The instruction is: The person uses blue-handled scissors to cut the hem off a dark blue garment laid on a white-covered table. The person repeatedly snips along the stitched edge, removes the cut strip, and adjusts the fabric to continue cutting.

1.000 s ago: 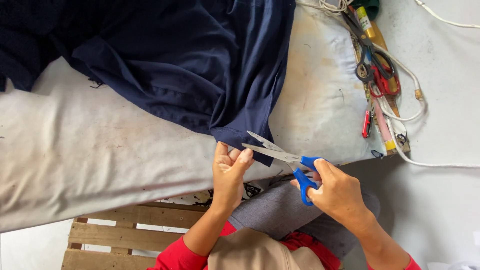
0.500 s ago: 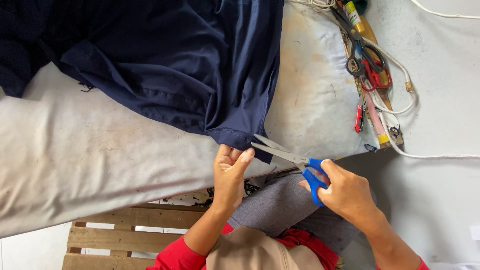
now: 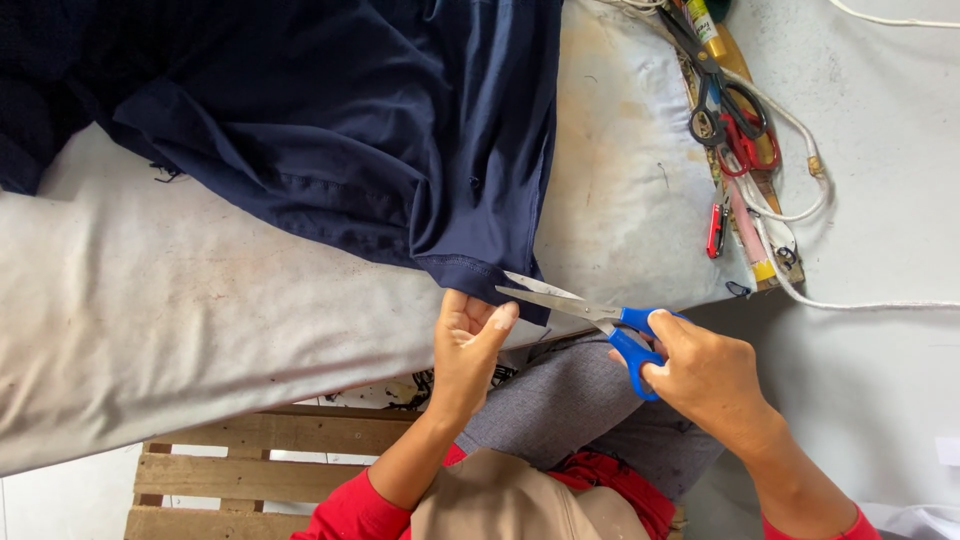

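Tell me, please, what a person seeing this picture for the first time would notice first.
First, the blue-handled scissors in the right hand, blades open at the hem of the dark navy garment spread on the pale padded table. The left hand pinches that hem. At upper right lie more scissors and a white cord.

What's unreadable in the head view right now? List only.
- Navy garment: cut off by the top and left edges.
- Its hem under the left hand: hidden by the fingers.
- Blue scissors: handle loops covered by the right hand; whether the blades touch cloth is unclear.
- Tool pile by the white cord: overlapping, too small to sort.
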